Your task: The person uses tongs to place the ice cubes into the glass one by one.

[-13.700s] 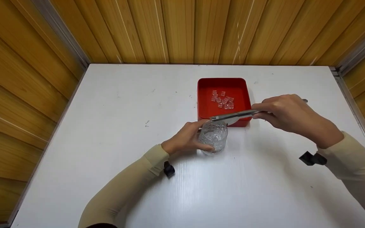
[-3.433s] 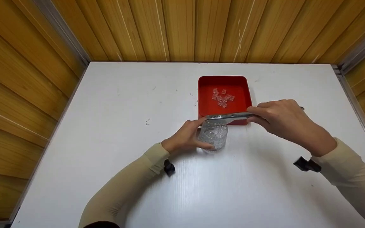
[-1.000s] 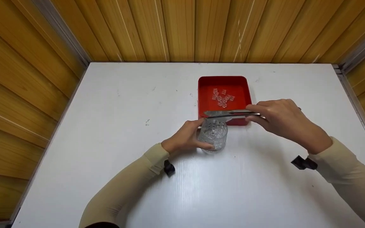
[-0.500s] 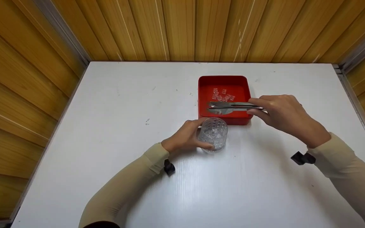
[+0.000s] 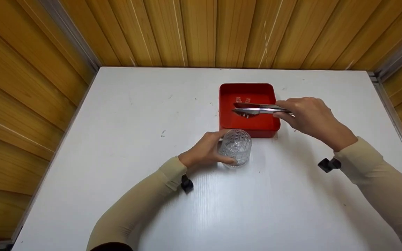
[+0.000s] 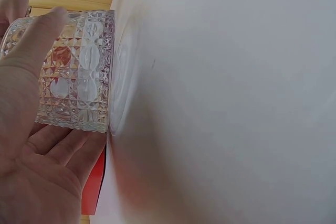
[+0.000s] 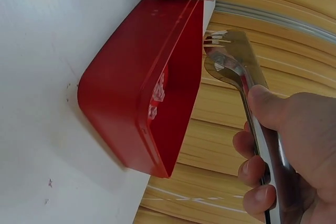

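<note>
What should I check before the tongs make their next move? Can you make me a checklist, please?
1. Glass upright on the table: ok.
2. Left grip steadying the glass: ok, thumb on one side, fingers on the other.
3. Right grip holding the tongs: ok.
4. Tongs apart at the tips, over the red tray: ok.
5. Tongs down at the clear cubes: not ok yet; the right wrist view shows the tips above the tray's rim.
6. Cubes inside the glass: cannot tell, its patterned wall makes that hard to see.
</note>
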The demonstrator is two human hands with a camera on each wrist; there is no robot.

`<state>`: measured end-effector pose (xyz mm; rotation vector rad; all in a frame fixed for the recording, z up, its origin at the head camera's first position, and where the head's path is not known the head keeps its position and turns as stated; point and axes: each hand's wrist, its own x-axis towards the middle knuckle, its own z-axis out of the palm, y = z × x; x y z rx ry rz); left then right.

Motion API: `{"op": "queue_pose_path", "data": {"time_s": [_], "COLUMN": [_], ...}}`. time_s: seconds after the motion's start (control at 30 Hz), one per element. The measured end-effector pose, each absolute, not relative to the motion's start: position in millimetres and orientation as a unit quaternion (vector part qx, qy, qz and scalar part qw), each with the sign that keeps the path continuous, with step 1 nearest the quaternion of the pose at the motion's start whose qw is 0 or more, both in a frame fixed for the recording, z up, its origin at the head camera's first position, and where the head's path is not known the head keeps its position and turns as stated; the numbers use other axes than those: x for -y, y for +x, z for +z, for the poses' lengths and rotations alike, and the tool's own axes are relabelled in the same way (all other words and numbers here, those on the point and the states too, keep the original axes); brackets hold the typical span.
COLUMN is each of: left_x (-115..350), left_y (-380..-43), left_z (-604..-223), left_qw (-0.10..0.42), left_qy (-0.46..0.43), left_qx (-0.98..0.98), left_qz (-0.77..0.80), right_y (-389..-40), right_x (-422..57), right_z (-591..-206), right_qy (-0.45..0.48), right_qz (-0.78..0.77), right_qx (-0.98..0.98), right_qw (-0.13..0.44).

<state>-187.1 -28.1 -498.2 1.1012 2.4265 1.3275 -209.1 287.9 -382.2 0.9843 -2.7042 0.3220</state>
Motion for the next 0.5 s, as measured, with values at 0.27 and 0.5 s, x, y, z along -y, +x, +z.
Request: {"op": "queue_pose_path", "data": {"time_s": [0.27,0.5], "left_x": [27.4,27.8], "left_y": [-188.2,-187.3], "left_z": [-499.2,-498.8], "left_qw": [0.088,0.089], "left_qy": [0.370,0.369], "left_qx": [-0.806,-0.808], "left_qz": [0.454,0.451], "right_y": [-221.7,-227.9], "right_x": [-292.1,-296.7], "right_z": [-388.3,-392.4], "right_qy": [0.317,0.297], "right_qz": [0.090,0.074], "right_qx": [0.940,0.950], "right_qw": [0.090,0.056]}}
